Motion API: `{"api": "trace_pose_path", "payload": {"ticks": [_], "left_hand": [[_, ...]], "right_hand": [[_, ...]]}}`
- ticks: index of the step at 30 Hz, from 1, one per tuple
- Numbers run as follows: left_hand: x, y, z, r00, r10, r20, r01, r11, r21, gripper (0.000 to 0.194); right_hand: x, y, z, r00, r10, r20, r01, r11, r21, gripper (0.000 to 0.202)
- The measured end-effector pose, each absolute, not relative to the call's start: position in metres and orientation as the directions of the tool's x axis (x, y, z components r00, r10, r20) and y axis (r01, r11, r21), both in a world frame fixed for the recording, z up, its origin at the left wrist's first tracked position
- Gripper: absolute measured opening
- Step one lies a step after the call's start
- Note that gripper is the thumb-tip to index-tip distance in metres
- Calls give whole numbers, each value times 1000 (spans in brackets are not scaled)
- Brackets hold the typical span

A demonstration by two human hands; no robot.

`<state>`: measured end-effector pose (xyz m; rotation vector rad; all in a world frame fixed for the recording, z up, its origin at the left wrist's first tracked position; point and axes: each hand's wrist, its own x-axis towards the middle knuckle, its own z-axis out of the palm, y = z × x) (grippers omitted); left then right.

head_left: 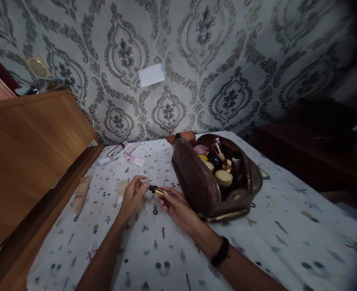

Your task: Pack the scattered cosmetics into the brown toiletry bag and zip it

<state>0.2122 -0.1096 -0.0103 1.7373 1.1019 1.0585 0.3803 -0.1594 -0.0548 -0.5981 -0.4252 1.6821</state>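
Note:
A slim gold-and-dark-brown cosmetic tube (155, 190), similar to a lipstick, lies level between my two hands above the bed sheet. My left hand (132, 196) pinches its left end with thumb and fingertips. At the other end, my right hand (176, 207) grips the gold part, palm turned partly up. Just right of it stands a brown makeup bag (193, 178), unzipped. Inside are a round cream compact (223, 178), a pink item (200, 149) and several small bottles. Partly behind my left hand lies a beige tube (122, 188).
A tan tube (81, 194) lies at the sheet's left side. Farther back are a silver tube with a red band (117, 149), a white-capped item (108, 160) and pink packets (135, 161). A wooden board (35, 153) borders the left; patterned wall (169, 109) stands behind.

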Motion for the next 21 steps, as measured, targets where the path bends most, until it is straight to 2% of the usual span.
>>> {"api": "trace_pose_path", "payload": {"ticks": [2, 5, 11, 15, 21], "left_hand": [[213, -109, -13, 255, 938, 236, 297, -308, 904, 27], [214, -107, -14, 257, 938, 233, 318, -310, 896, 33], [210, -106, -6, 333, 925, 184, 198, -260, 945, 28], [208, -108, -2, 355, 923, 147, 199, -228, 953, 33], [211, -107, -8, 280, 938, 206, 265, -282, 922, 30]], "right_hand": [[381, -160, -53, -129, 980, -154, -787, -196, -586, 41], [380, -160, -52, -133, 981, -139, -785, -190, -589, 40], [380, -159, -54, -132, 980, -152, -790, -196, -581, 40], [380, -159, -55, -125, 979, -163, -793, -197, -576, 42], [380, -159, -55, -126, 979, -162, -794, -197, -575, 39]]}}
